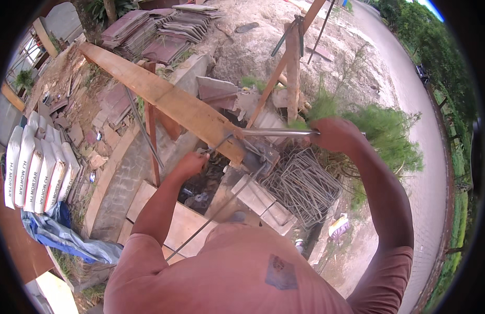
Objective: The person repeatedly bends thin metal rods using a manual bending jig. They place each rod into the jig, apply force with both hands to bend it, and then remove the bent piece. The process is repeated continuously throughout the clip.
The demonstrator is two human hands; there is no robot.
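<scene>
My right hand (337,134) is wrapped round a shiny metal bar (284,132), which lies level with its far end at the edge of a wooden plank (174,102). My left hand (191,164) is closed on a thin steel rod (220,142); the rod bends near the tip of the metal bar, over the plank. The plank slants from the far left down to a dark metal block (258,157) at its near end. A longer steel rod (216,213) runs from that block toward my body. Beside the block lies a pile of bent steel rebar stirrups (300,183).
Stacked white mortar bags (41,162) and a blue-grey tarp (69,235) are on the left. Piled roof tiles (158,31) stand at the back. Wooden posts (293,73) rise beyond the plank. A green bush (378,131) and a paved road (415,131) are on the right.
</scene>
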